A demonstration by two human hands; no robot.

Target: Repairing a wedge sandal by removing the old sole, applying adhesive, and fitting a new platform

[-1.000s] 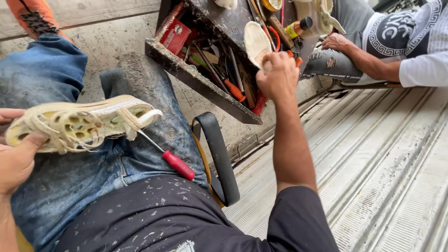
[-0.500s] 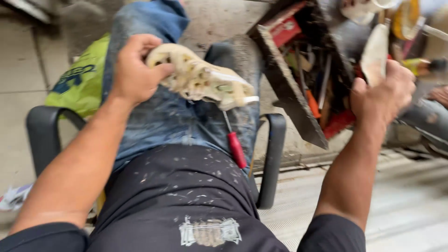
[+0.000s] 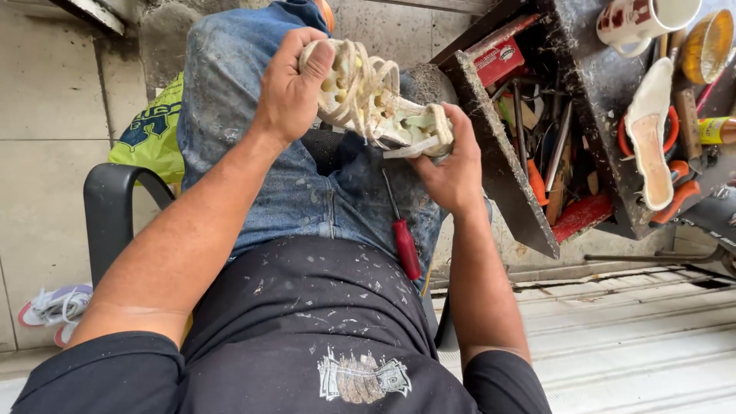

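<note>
Left hand (image 3: 290, 90): gripping the toe end of a cream strappy sandal (image 3: 376, 103), thumb pressing onto the straps, fingers curling round behind.
Right hand (image 3: 452, 167): pinching the heel end of the sandal from below, thumb lying along the edge of the sole.
Sandal: hanging between both hands, tilting, its hollowed underside facing up, above the lap in blue jeans (image 3: 307, 192).
Screwdriver (image 3: 402, 234): lying on the jeans just below the right hand, red handle pointing toward the body.
Toolbox (image 3: 506, 161): sitting just to the right of the right hand, tools crowding inside it.
Loose insole (image 3: 650, 134): resting further right, beyond the toolbox, well apart from both hands.
Mug (image 3: 640, 19): standing above the insole.
Chair arm (image 3: 115, 207): showing black, under the left forearm.
Green bag (image 3: 153, 130): lying left of the left hand, beside the knee.
</note>
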